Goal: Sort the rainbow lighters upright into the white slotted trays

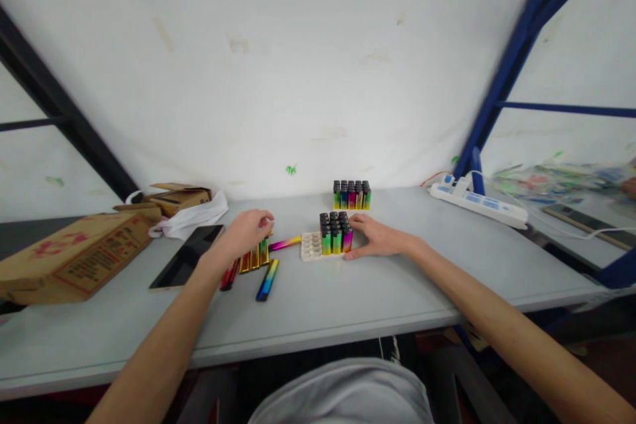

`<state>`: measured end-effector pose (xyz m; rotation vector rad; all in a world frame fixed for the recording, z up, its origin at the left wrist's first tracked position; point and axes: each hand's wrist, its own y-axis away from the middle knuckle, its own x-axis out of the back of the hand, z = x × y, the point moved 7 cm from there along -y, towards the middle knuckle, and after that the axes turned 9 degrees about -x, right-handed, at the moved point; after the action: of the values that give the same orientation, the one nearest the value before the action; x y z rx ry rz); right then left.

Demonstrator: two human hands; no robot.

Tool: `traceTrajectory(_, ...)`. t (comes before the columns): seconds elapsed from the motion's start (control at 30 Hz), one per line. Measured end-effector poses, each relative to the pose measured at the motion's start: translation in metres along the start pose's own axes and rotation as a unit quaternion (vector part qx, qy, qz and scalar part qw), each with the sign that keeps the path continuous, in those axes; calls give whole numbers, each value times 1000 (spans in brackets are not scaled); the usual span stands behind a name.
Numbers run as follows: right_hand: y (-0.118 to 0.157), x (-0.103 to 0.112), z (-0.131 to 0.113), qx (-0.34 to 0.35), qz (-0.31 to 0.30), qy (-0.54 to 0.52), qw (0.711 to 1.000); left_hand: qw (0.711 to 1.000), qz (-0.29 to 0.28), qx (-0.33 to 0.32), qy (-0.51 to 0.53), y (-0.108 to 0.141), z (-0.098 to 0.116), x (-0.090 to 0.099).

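Note:
My left hand [247,233] is closed, its fingers curled in above several loose shiny gold tubes [255,257]; whatever it may pinch is hidden. Around them lie a red tube [229,275], a blue-yellow tube [267,280] and a pink-yellow tube [285,243]. My right hand [378,237] holds the right end of a white tray [311,247] with holes, thumb in front and fingers behind. Upright rainbow-coloured tubes with black tops [336,234] fill the tray's right part. The holes showing at its left have no tubes in them.
Behind the tray stands another block of black-topped tubes [352,195]. To the left are a dark tablet-like slab [187,257], a cardboard box [79,255] and a white bag [193,215]. A white power strip [477,204] lies at right, beside a blue metal frame [507,56].

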<state>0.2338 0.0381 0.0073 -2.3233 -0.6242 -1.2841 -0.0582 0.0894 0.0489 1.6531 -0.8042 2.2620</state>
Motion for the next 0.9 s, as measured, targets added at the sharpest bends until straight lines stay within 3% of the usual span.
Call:
traceTrajectory(0.1,0,0,1,5,1,1,1000,995,-89,44,-6,7,-34,-2)
traceTrajectory(0.23,0,-1,2,8,3,6,1000,990,-128,52,31,17,-45,2)
traceTrajectory(0.33,0,0,1,6,3,3,1000,992,-108,52,27,18,-42,5)
traceTrajectory(0.43,0,0,1,-3,4,2,1000,997,-35,66,28,15,-38,14)
traceTrajectory(0.57,0,0,0,-2,1,-1,1000,995,82,45,31,10,-22,30)
traceTrajectory(0.67,0,0,1,-6,-1,2,1000,988,131,21,74,7,-6,33)
traceTrajectory(0.77,0,0,-1,-5,0,1,1000,973,126,-6,195,3,15,24)
traceTrajectory(0.9,1,1,-3,2,4,5,1000,919,64,-22,389,4,52,3)
